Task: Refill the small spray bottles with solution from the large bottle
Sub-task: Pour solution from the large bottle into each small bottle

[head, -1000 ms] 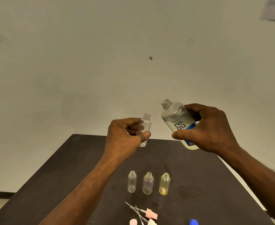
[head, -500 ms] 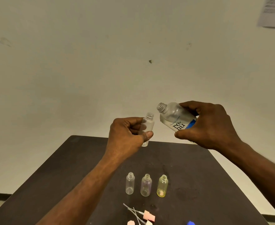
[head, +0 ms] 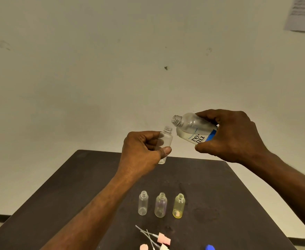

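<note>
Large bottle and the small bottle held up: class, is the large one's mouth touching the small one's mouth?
Apart. The head view shows wall between the large bottle mouth and the small bottle mouth.

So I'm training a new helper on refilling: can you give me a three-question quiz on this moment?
1. True or false: the large bottle is tilted with its open neck towards the small bottle.
2. How many small bottles stand on the table?
3. Which hand holds the large bottle? A) left hand B) right hand

Key: 1 true; 2 three, namely clear, purple-tinted and yellow; 3 B.
</note>
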